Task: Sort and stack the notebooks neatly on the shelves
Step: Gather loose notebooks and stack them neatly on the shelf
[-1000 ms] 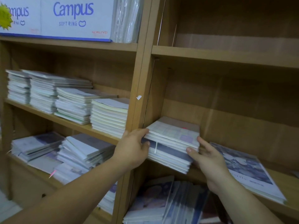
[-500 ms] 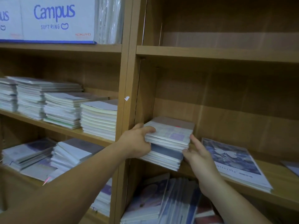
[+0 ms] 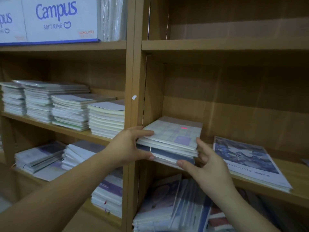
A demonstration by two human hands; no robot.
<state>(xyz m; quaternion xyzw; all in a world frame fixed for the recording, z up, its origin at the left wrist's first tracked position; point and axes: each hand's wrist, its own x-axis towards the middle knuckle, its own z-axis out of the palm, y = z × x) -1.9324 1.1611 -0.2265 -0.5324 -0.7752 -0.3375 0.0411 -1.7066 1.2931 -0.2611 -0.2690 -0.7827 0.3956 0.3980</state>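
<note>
A stack of notebooks [image 3: 173,139] with a pale checked cover on top lies at the left end of the right-hand middle shelf [image 3: 297,178]. My left hand [image 3: 128,146] grips its left edge, fingers on top and thumb under the lower books. My right hand [image 3: 205,163] holds the front right corner, with the thumb along the stack's bottom edge and a finger up against its right side. A larger dark blue notebook [image 3: 247,158] with a flower cover lies flat just right of the stack.
The left bay holds several white notebook stacks [image 3: 70,111] on its middle shelf and more stacks [image 3: 45,158] below. White Campus boxes [image 3: 55,19] sit on top. A loose heap of notebooks [image 3: 175,206] fills the shelf under my hands. A wooden upright [image 3: 133,81] divides the bays.
The stack has slid a little deeper onto the shelf. My left fingers now lie over its top edge and my right thumb has come under the front corner.
</note>
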